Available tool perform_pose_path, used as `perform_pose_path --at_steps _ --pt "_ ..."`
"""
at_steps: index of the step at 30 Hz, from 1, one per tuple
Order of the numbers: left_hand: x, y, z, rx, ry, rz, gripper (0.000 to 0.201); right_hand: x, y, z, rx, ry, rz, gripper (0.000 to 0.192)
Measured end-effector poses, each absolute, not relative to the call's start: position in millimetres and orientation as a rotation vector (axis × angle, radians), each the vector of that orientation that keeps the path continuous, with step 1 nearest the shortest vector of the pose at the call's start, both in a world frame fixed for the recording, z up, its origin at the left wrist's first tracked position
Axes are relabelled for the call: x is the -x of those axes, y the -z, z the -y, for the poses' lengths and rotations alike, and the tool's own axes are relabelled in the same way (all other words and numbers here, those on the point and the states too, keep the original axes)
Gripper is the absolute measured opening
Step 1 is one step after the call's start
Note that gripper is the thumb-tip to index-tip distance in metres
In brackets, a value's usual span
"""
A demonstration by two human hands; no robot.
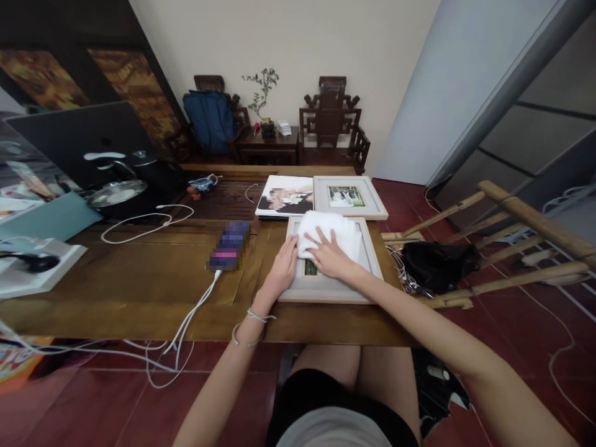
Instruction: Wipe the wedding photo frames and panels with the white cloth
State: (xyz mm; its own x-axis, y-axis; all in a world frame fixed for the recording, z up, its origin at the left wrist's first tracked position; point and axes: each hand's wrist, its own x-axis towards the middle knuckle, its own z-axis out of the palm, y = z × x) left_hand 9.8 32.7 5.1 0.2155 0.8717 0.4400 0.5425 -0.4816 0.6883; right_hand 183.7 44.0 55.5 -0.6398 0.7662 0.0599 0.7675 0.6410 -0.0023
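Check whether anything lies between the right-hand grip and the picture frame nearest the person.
Yes: a white cloth lies between the right-hand grip, fingers spread, and the picture frame, covering part of it. Nothing visible stands between the left-hand grip and the frame's left edge.

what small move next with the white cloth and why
Perhaps draw the white cloth nearer: it lies under the right hand on the far part of the picture frame, leaving the near edge uncovered, while the left hand rests at the left side.
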Motion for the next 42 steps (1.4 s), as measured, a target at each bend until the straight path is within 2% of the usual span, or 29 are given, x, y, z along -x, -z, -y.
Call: perform_pose_path --at_steps 5,10,18,25,29,37,42 --pt "-9.0 -9.8 -30.8 -2.090 -1.239 -1.257 0.056 -157.0 -60.6 -88.3 1.355 0.147 2.676 0.036" --pt "-8.6 -10.7 -30.7 -2.048 -1.291 -1.271 0.067 -150.9 -62.9 -75.3 1.266 0.107 2.787 0.035" --pt "-7.6 -8.0 -28.6 -1.987 -1.319 -1.150 0.065 -183.8 -72.3 7.1 0.863 -0.137 3.010 0.034" --pt "-6.1 -5.3 -29.0 -1.977 -1.193 -1.154 0.060 -178.3 -64.1 -40.1 1.227 0.103 2.811 0.036" --pt "-5.1 -6.8 -30.6 -1.971 -1.207 -1.152 0.062 -168.4 -63.0 -52.9 1.220 0.195 2.816 0.035" --pt "-6.8 -16.6 -26.3 -1.871 -1.193 -1.141 0.058 -167.2 -79.6 33.0 0.997 -0.130 3.025 0.032" --pt "-12.7 -9.8 -29.6 -2.057 -1.143 -1.270 0.042 -192.3 -90.9 52.9 1.110 -0.142 3.018 0.033"
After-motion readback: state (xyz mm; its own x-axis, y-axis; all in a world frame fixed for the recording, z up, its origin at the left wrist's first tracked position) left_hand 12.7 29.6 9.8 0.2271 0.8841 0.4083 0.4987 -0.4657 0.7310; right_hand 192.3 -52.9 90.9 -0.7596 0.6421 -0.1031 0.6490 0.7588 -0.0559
